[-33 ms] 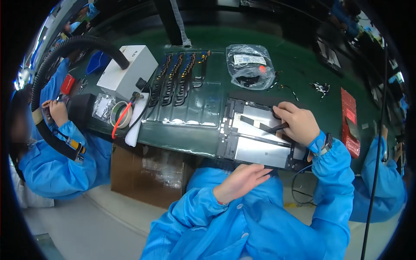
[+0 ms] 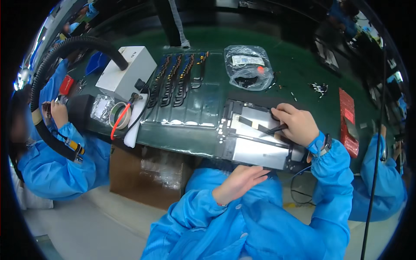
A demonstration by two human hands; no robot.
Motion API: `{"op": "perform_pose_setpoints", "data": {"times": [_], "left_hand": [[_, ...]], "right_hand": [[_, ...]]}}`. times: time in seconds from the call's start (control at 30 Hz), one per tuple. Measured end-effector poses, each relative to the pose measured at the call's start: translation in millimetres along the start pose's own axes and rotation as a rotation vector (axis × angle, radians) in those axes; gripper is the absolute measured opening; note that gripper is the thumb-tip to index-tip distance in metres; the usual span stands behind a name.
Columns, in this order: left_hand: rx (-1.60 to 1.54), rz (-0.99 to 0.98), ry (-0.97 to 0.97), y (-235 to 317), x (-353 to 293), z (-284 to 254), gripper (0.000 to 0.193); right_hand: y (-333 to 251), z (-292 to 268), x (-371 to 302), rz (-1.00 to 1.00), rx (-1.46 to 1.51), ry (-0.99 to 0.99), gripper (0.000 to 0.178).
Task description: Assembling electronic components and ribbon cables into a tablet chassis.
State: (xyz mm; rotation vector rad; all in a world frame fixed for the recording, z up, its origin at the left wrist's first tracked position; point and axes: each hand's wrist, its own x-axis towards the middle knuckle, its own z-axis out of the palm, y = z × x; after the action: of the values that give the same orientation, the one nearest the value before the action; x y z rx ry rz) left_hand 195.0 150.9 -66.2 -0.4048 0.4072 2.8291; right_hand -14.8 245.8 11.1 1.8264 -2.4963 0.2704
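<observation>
An opened tablet-like device (image 2: 255, 149) with silver plates inside lies at the table's near edge, in front of me. My right hand (image 2: 296, 124) is over its far right part, fingers closed on dark tweezers (image 2: 277, 129). The tweezers' tips point left, over the middle of the device, beside a dark strip (image 2: 245, 121); I cannot tell whether they touch or pinch anything. My left hand (image 2: 239, 184) holds nothing, fingers stretched out, at the device's near edge. Whether those fingertips touch the edge is unclear.
To the left, a clear plastic tray (image 2: 197, 119) bears rows of dark flex cables (image 2: 181, 82). Beyond stand a white box (image 2: 125, 71) with a black hose and a tape roll (image 2: 120, 117). A plastic bag (image 2: 248, 69) lies behind the device, red bubble wrap (image 2: 348, 123) at right. Co-workers sit either side.
Very little differs. The tweezers' tips have shifted slightly toward me over the device. My left hand stays nearly in place.
</observation>
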Motion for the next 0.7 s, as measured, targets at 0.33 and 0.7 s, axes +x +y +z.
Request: {"op": "perform_pose_setpoints", "data": {"times": [0.33, 0.7], "left_hand": [[0.722, 0.756, 0.135, 0.7, 19.3, 75.5, 0.039], [1.884, 1.409, 0.152, 17.1, 12.8, 131.3, 0.066]], "right_hand": [[-21.7, -42.1, 3.8, 0.222, 0.337, 0.456, 0.035], [19.8, -95.4, 8.7, 0.084, 0.192, 0.926, 0.040]]}}
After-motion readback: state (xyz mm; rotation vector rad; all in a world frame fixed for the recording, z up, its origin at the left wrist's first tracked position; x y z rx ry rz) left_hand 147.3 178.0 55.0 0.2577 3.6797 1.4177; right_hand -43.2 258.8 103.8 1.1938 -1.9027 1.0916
